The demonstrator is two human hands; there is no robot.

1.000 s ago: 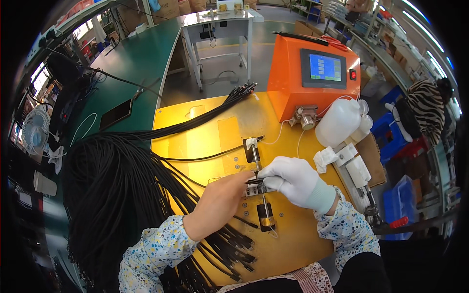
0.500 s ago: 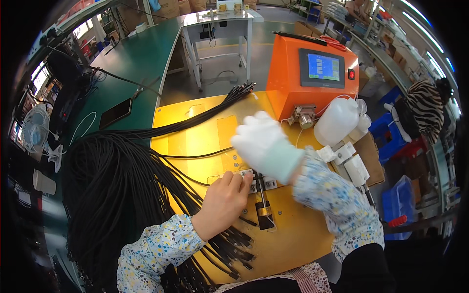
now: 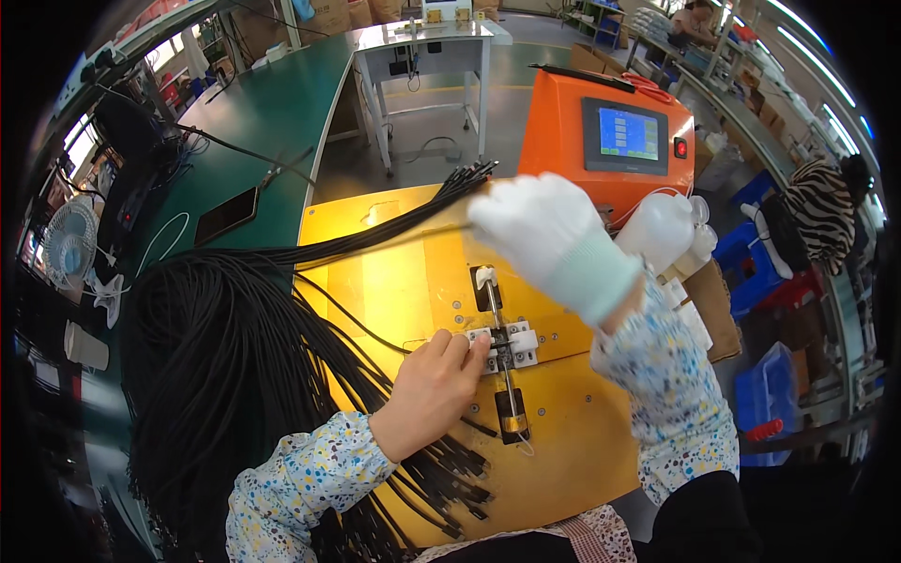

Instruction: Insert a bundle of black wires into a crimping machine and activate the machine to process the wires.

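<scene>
My bare left hand [image 3: 434,385] is closed at the small white-and-metal clamp fixture [image 3: 504,347]. A black cable [image 3: 361,324] runs under its fingers, and the thumb presses at the fixture's left block. My right hand [image 3: 540,225], in a white glove, is raised beyond the fixture near the tips of the bundled cables. Its fingers are curled and slightly blurred, and a blurred dark cable [image 3: 441,230] runs to them. A large bundle of black cables [image 3: 206,319] drapes over the left side, with many connector ends fanned beside my left forearm. Metal rods lie in line through the fixture.
The yellow plate [image 3: 572,441] carries the fixture. Behind it stands an orange machine [image 3: 554,122] with a screen. White plastic bottles [image 3: 652,230] and a cardboard box stand right. A phone [image 3: 226,216] lies on the green table [image 3: 272,103]. A person sits far right.
My right hand has moved up and slightly right, away from the plate, lifting the cable toward the bundle's tips. The far rod of the fixture now shows. My left hand stays at the fixture.
</scene>
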